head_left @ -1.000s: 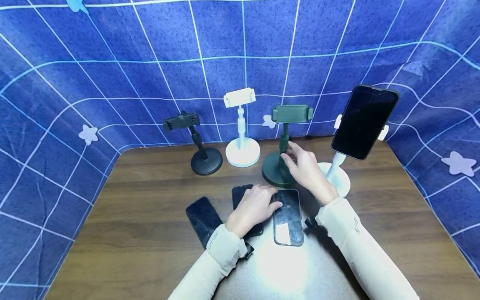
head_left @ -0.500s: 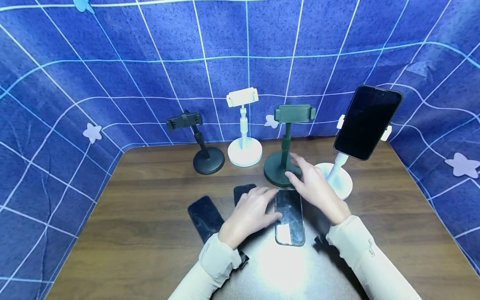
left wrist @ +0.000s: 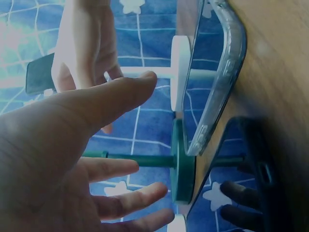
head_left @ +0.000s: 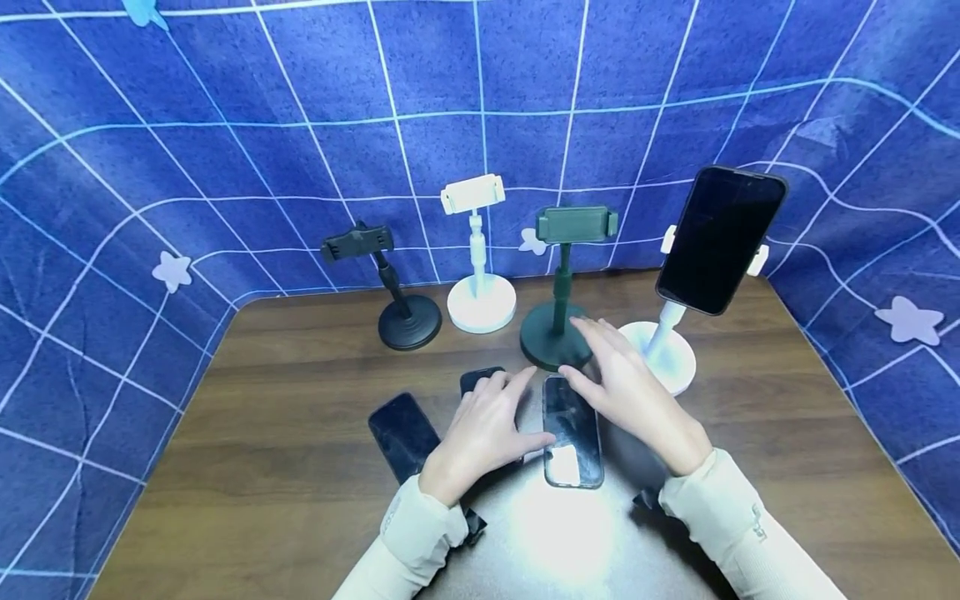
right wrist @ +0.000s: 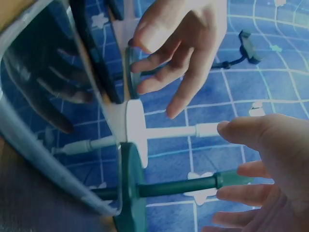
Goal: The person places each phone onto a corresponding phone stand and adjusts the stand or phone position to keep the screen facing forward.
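Observation:
My left hand (head_left: 480, 429) hovers with spread fingers over the middle phone (head_left: 480, 380), hiding most of it. Its thumb points over the left edge of a phone in a clear case (head_left: 573, 446), which lies screen up. The left wrist view shows a gap between that thumb (left wrist: 120, 94) and the phone. My right hand (head_left: 633, 400) is held above the upper right of the clear-cased phone, fingers apart and holding nothing. Its fingertips are near the base of the dark green phone stand (head_left: 557, 337), whose clamp holds no phone.
At the right, a white stand (head_left: 667, 358) holds a tilted black phone (head_left: 722, 237). A black stand (head_left: 408, 321) and another white stand (head_left: 482, 302) stand at the back. One more phone (head_left: 403, 433) lies at the left. A blue starred cloth (head_left: 300, 167) hangs behind the wooden table.
My right hand has left the green stand's post and come down toward the front. My left hand has spread its fingers and drawn slightly left. The phones and stands stay in place.

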Tool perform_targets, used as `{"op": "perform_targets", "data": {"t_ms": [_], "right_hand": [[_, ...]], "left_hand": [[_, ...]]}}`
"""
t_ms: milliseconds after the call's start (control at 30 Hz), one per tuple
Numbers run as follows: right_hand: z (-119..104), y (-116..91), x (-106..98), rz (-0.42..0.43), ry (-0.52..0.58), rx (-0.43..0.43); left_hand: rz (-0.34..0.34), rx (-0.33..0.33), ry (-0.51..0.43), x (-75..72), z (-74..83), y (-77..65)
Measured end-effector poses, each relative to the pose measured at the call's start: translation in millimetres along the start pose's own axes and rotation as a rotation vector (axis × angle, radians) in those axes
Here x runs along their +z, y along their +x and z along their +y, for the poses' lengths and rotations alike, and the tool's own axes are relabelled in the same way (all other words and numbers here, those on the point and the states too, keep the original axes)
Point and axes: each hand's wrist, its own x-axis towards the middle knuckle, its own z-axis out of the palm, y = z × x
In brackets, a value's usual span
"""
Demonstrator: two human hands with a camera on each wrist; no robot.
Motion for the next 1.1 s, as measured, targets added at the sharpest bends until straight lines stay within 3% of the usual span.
{"op": "perform_targets", "data": {"t_ms": [333, 600, 900, 1100], "right_hand": [[-10.3, -1.0, -7.2, -0.087, -0.015, 0.053], [-4.2, -1.6, -4.2, -0.164, -0.048, 0.090], [0.5, -2.3, -0.5, -0.254, -0.055, 0.218], [3.0, -3.6, 7.3, -0.302, -0.072, 0.243]], "left_hand": [[0.000, -0.004, 0.025, -9.0, -3.3, -3.7], [-0.073, -0.044, 0.054, -5.3, 2.3, -2.3], [-0.106, -0.030, 0.085, -4.2, 10.3, 1.0], [-0.068, -0.009, 0.069, 0.3, 10.7, -6.0]]}}
